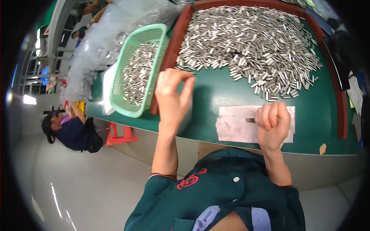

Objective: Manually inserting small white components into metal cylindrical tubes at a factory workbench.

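Observation:
My left hand (173, 94) is raised at the inner edge of the dark red wooden rail, beside the light green plastic basket (115, 92). Its thumb and forefinger come together in a pinch; anything between them is too small to make out. My right hand (273, 125) is closed over a pale, stained cloth or paper sheet (233, 129). From its left side a small, flat, dark grey metal piece (250, 120) sticks out by the fingers. Beyond both hands lies a broad heap of small flat metal pieces (254, 42). The basket holds more such pieces (139, 73).
A dark red wooden rail (341, 100) borders the green tabletop (206, 100) on the right, and another runs across the back. Clear plastic bags (92, 50) are piled at the far left. A person (75, 129) sits there near a red stool (122, 135).

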`<state>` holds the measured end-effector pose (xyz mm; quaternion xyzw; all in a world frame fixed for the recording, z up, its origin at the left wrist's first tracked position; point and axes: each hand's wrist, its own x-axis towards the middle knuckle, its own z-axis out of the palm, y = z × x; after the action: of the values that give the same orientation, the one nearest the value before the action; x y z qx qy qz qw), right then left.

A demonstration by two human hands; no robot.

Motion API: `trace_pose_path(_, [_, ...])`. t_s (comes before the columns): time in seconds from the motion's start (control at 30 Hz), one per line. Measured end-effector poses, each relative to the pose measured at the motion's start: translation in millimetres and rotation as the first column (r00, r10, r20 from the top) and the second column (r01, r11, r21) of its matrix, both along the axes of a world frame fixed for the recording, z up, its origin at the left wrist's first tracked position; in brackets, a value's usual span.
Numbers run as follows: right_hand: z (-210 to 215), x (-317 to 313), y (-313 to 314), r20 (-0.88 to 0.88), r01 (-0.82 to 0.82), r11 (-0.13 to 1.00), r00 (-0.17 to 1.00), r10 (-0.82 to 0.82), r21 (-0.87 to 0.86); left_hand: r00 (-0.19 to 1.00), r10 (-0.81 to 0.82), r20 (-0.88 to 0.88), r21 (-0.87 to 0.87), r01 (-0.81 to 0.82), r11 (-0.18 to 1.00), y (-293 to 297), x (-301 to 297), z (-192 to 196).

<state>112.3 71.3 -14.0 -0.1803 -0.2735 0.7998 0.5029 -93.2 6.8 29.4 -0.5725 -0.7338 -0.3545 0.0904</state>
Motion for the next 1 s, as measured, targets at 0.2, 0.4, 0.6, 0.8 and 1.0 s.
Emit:
trace_pose_path(0.2, [1.2,0.7,2.5,0.015,-0.012,1.0,1.0,0.012,0.024,0.979,-0.2,0.035,-0.107,0.202,0.973,41.9,45.9,-31.3])
trace_pose_path(0.4, [4.8,2.0,0.8,0.061,-0.029,0.999,0.998,0.026,0.044,0.985,-0.173,-0.012,-0.162,0.169,0.972,53.8,50.4,-46.3])
trace_pose_path(0.6, [-1.5,4.8,3.3,0.076,-0.015,0.998,0.997,0.011,0.057,0.964,-0.24,-0.115,-0.28,0.2,0.939,43.9,57.3,-38.8])
trace_pose_path(0.8, [3.4,4.1,2.4,0.093,-0.022,0.998,0.996,0.016,0.065,0.933,-0.263,-0.245,-0.303,0.184,0.935,47.1,53.7,-36.5])
trace_pose_path(1.0, [4.5,4.3,2.4,0.089,-0.009,1.0,0.996,0.007,0.025,0.935,-0.354,0.03,-0.145,0.354,0.924,37.6,51.7,-37.7])
